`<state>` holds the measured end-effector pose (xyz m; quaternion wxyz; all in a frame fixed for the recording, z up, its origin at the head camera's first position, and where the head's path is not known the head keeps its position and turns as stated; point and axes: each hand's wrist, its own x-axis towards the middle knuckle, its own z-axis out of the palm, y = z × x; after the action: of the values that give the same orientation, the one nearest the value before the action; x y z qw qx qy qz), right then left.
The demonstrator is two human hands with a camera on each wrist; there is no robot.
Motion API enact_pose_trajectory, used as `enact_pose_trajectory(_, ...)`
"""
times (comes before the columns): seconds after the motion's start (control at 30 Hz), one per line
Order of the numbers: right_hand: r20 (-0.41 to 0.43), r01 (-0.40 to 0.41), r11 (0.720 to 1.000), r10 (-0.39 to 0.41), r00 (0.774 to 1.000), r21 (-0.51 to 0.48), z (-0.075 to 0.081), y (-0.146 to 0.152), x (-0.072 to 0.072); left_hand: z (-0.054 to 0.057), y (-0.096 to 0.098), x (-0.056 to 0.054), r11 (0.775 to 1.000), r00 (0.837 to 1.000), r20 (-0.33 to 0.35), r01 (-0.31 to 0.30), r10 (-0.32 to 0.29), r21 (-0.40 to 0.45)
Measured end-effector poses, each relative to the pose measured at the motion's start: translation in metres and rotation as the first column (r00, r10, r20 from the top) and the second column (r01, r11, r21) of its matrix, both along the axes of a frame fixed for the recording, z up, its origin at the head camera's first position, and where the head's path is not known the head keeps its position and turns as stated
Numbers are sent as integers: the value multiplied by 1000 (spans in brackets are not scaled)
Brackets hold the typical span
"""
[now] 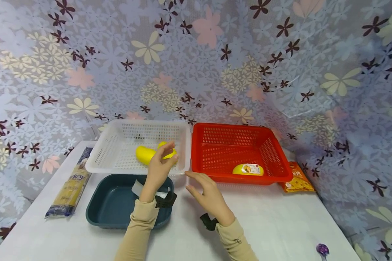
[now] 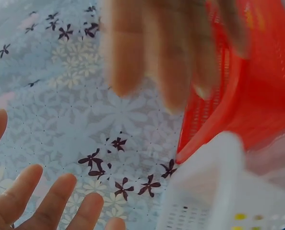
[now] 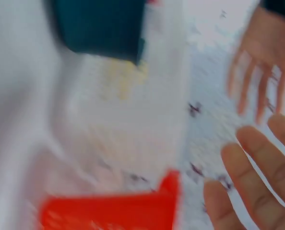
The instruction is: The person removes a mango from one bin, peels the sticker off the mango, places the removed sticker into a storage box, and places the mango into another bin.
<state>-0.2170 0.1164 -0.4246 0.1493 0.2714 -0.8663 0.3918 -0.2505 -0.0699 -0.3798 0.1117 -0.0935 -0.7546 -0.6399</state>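
My left hand (image 1: 158, 168) is raised over the front of the white basket (image 1: 101, 161), holding nothing, its fingers loosely bent. Inside that basket lie a yellow rounded thing (image 1: 145, 155) and another yellow piece (image 1: 172, 153), partly hidden by the left hand. My right hand (image 1: 209, 194) hovers in front of the gap between the white and red baskets, fingers extended and holding nothing. In the red basket (image 1: 222, 152) rests a yellow fruit-like thing (image 1: 240, 169) with a white label. Both wrist views show the hands apart, with spread fingers.
A dark teal basin (image 1: 107, 203) with a white piece (image 1: 138, 187) inside stands under the left forearm. To the left lies a long pasta packet (image 1: 72, 185). An orange snack bag (image 1: 297, 177) sits right of the red basket; a purple-headed thing (image 1: 322, 249) lies near the front right.
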Motion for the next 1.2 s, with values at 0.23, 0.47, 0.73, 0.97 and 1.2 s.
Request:
enact_pose_trajectory(0.23,-102,48,996,-55,993,-76,19,32,1,-25,20,18,999,997,-74,-20,23,44)
enact_pose_trajectory(0.47,-81,143,981,-154,985,-129,20,57,-7,-40,44,27,1000,998,-62,23,-22,12)
enact_pose_trajectory(0.73,-24,189,966,-196,980,-174,19,76,-15,-51,63,35,998,995,-87,34,-38,-55)
enact_pose_trajectory(0.97,85,238,954,-226,970,-183,22,107,-32,-54,73,41,995,994,-97,40,-49,-90)
enact_pose_trajectory(1.2,220,261,960,-235,947,-99,42,153,-56,-58,77,41,985,994,-85,56,-70,-165)
